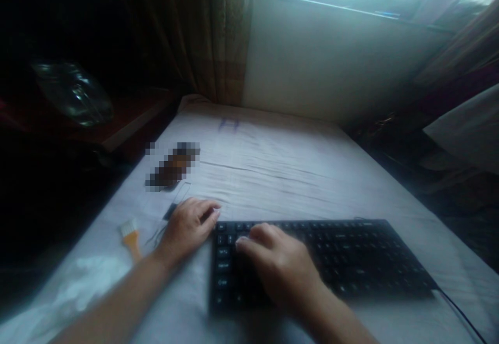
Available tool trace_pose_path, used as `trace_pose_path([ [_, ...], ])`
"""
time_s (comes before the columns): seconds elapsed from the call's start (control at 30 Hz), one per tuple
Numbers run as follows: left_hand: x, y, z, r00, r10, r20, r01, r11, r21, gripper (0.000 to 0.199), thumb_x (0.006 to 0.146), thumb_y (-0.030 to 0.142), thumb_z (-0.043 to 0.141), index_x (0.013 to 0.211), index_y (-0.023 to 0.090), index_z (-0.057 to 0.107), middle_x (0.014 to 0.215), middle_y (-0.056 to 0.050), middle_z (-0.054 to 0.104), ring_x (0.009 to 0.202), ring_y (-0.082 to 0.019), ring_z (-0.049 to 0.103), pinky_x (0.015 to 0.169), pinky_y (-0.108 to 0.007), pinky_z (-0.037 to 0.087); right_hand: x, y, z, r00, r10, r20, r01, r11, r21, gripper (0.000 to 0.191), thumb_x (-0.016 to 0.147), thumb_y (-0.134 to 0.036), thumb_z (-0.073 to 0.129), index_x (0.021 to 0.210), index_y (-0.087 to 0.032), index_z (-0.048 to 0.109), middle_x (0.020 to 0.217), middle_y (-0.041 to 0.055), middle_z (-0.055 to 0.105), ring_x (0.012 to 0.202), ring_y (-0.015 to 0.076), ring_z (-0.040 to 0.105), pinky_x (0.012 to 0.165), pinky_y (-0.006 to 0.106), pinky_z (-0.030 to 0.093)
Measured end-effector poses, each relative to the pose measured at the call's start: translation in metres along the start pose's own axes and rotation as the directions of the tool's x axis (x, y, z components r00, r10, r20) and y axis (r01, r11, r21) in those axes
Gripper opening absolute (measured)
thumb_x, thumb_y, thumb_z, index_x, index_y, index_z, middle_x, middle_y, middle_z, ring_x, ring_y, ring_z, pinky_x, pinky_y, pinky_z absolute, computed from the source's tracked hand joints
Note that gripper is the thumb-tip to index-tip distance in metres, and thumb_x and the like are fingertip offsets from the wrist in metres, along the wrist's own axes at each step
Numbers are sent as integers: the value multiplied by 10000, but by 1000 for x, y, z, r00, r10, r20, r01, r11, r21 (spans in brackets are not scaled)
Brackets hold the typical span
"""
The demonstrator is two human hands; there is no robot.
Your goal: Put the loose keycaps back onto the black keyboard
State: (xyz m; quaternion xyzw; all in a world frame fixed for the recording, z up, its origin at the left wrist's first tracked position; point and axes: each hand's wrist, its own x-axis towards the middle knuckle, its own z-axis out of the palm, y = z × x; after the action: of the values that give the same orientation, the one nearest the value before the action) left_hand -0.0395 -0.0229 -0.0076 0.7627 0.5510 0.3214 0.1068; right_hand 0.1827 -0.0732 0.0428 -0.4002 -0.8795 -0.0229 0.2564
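Head view: work looks under way; the keyboard (362,255) lies toward the cloth's (265,172) right edge, right hand (283,261) curled over its left end, left hand (189,224) half-curled beside; grips and what remains I cannot tell.

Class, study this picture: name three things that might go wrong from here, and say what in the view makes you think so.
1. The right hand is over the left-hand keys of the keyboard, so keys might get pressed by accident.
2. The brush lies close by the left forearm; a sweep could knock it.
3. The cable trails from the keyboard's right end; a snag might drag the keyboard.
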Motion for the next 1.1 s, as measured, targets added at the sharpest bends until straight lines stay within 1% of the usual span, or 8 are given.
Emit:
trace_pose_path([
  [0.07, 0, 0, 0, 1000, -2, -2, 2, 1000, 2, 165, 880, 323, 560, 938, 257, 700, 843, -13, 715, 806, -193, 650, 767, -333, 501, 5, -7, 6, 1000, 16, -16, -16, 1000, -6, 164, 918, -135, 567, 938, -225, 704, 847, 28, 658, 682, 144, 558, 599, 241, 402],
  [0.2, 0, 1, 0, 1000, -2, -3, 2, 1000, 4, 174, 885, 337, 554, 939, 255, 698, 849, -14, 715, 823, -197, 649, 774, -333, 500, 12, -16, 16, 997, 52, 50, -50, 998, -43, 100, 890, -158, 629, 899, -232, 696, 815, 17, 650, 676, 149, 552, 568, 243, 388],
  [0.33, 1, 2, -1, 1000, 4, -1, -4, 1000, -1, 170, 884, 334, 555, 934, 253, 696, 833, -13, 710, 815, -201, 649, 765, -338, 496, 6, -16, 15, 993, 83, 82, -78, 995, -66, 140, 885, -134, 622, 940, -238, 699, 846, 21, 656, 701, 158, 572, 580, 245, 415],
  [0.53, 1, 2, -2, 1000, 3, 5, -3, 1000, -7, 171, 886, 340, 557, 938, 255, 696, 839, -12, 712, 812, -199, 651, 767, -338, 497, -12, -6, 8, 995, 100, -29, -103, 989, -108, 173, 895, -101, 581, 934, -215, 705, 878, 43, 674, 678, 139, 583, 595, 227, 444],
  [0.73, 1, 2, -3, 1000, 10, 15, -9, 1000, -4, 192, 896, 358, 539, 940, 256, 695, 863, -14, 726, 840, -203, 657, 782, -341, 495, -20, -2, 3, 991, 106, -86, -117, 984, -134, 204, 921, -114, 538, 955, -219, 710, 861, 46, 681, 696, 138, 608, 606, 215, 459],
  [0.83, 1, 3, -4, 1000, 12, 21, -12, 1000, -1, 221, 905, 383, 524, 931, 254, 701, 858, -19, 732, 830, -205, 663, 778, -344, 493, -24, -1, -3, 989, 125, -80, -136, 978, -159, 201, 916, -105, 544, 943, -208, 715, 856, 51, 683, 688, 135, 617, 597, 208, 461],
  [0.97, 1, 4, -6, 999, 19, 34, -19, 1000, -2, 262, 912, 416, 506, 892, 253, 711, 813, -16, 725, 790, -204, 661, 755, -346, 489, -23, 1, -6, 980, 163, -112, -181, 966, -183, 238, 926, -99, 510, 967, -198, 722, 853, 57, 688, 683, 140, 623, 590, 212, 466],
  [1.1, 2, 6, -6, 999, 23, 34, -23, 1000, -5, 275, 909, 428, 504, 885, 252, 715, 797, -16, 720, 779, -206, 658, 747, -352, 487, -14, -3, 2, 979, 121, -165, -150, 973, -175, 275, 963, -110, 459, 974, -197, 720, 850, 60, 691, 675, 138, 605, 603, 225, 465],
])
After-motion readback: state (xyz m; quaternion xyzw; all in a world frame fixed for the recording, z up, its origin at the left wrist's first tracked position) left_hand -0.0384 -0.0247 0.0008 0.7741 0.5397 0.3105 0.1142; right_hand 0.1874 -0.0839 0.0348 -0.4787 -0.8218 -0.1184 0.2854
